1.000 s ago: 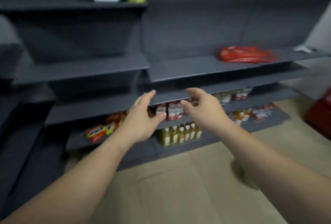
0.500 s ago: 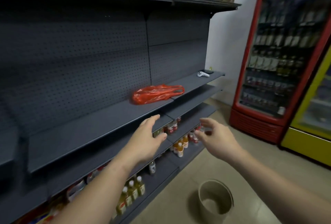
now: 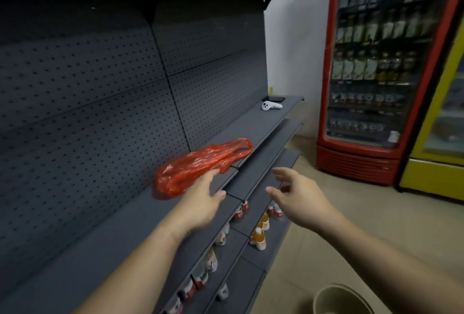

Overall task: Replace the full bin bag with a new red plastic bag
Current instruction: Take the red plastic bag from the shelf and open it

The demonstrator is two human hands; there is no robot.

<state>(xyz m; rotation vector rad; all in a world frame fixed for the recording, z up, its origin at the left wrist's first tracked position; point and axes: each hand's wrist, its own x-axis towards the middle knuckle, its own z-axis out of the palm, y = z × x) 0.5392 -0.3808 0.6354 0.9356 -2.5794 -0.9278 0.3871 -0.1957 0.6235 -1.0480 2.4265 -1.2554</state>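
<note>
A crumpled red plastic bag (image 3: 198,166) lies on the dark grey shelf (image 3: 253,129), its handles pointing right. My left hand (image 3: 200,200) is stretched out with fingers apart, its fingertips at the bag's near edge; whether they touch it I cannot tell. My right hand (image 3: 298,195) hovers open to the right of the bag, over the lower shelves, holding nothing. A round beige bin (image 3: 337,300) with no bag visible in it stands on the floor at the bottom right, partly cut off by the frame.
A white controller (image 3: 270,106) and a dark flat object (image 3: 275,99) rest at the shelf's far end. Bottles (image 3: 259,234) line the lower shelves. A red drinks fridge (image 3: 386,67) and a yellow one (image 3: 442,122) stand at the right, with tiled floor (image 3: 351,215) between.
The view has swung right and closer to the shelf. The red bag now lies just ahead of my left hand, and both hands have reached forward towards it.
</note>
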